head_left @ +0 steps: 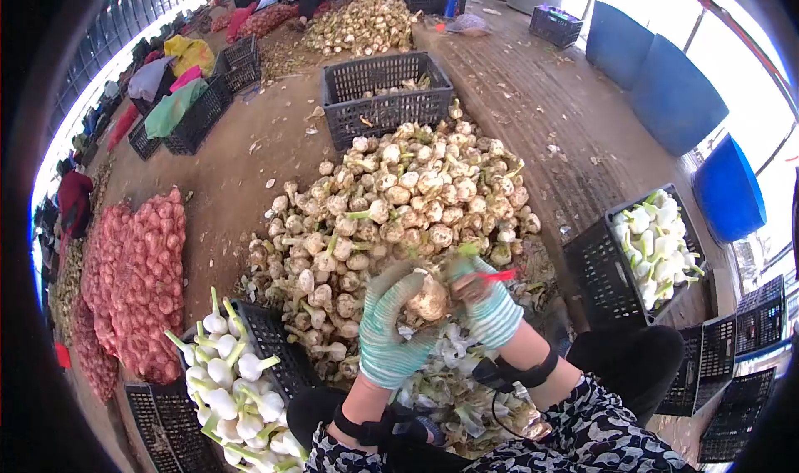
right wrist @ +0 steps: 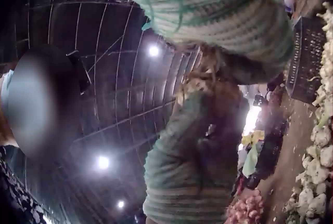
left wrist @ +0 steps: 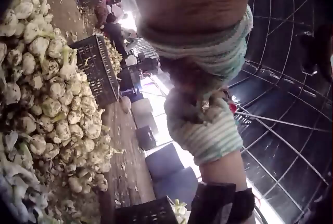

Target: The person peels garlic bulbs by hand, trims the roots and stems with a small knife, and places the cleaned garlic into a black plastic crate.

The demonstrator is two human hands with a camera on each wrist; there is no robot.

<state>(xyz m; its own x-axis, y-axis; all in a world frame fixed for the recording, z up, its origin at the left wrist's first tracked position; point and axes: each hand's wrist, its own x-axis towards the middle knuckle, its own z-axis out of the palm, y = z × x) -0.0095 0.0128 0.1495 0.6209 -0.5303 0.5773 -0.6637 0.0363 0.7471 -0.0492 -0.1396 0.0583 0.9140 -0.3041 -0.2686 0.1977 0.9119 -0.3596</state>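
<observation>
In the head view a brown-skinned garlic bulb (head_left: pixel 429 298) is held between two gloved hands above a pile of bulbs (head_left: pixel 399 198). My left hand (head_left: pixel 389 327), in a green and white striped glove, curls round the bulb's left side. On its other side my right hand (head_left: pixel 485 305), gloved alike, has its fingers bent at the bulb; a red strip (head_left: pixel 499 276) shows there. Both wrist views show the left hand (left wrist: pixel 208 52) and right hand (right wrist: pixel 223 26) close together, the bulb mostly hidden by the gloves.
Crates of white peeled bulbs stand at left (head_left: pixel 220 381) and right (head_left: pixel 657 240). Behind the pile is a black crate (head_left: pixel 387 102). Filled red net sacks (head_left: pixel 137 273) lie at far left, blue tubs (head_left: pixel 728 188) at right. Loose skins (head_left: pixel 458 373) lie below the hands.
</observation>
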